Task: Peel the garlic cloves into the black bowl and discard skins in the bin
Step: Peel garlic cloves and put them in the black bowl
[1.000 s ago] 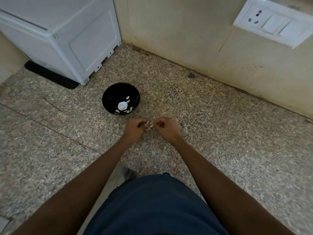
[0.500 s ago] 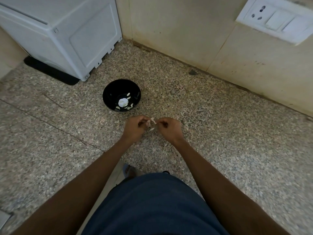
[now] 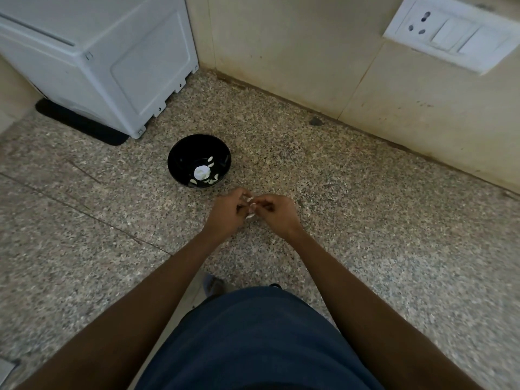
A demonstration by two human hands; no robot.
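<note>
Both hands meet over the speckled counter [image 3: 365,206], just in front of the black bowl [image 3: 180,153]. Left hand [image 3: 225,213] and right hand [image 3: 277,213] have fingers curled, pinching one small garlic clove [image 3: 251,207] between them; pale skin bits show at the fingertips. Clove is partly hidden by the fingers, so how much is peeled can't be told. Hands are near the bowl but apart from it, off its near-right rim.

The bowl sits upright on the counter, holding a white garlic bulb [image 3: 201,172] near its middle and several loose pale cloves [image 3: 211,180] around it.

White appliance [image 3: 112,52] stands at far left on a black mat [image 3: 81,126], near the bowl, not touching. Beige wall [image 3: 295,52] behind, white switch plate [image 3: 447,32] at upper right. Dark blue clothing [image 3: 253,342] fills the bottom.
</note>
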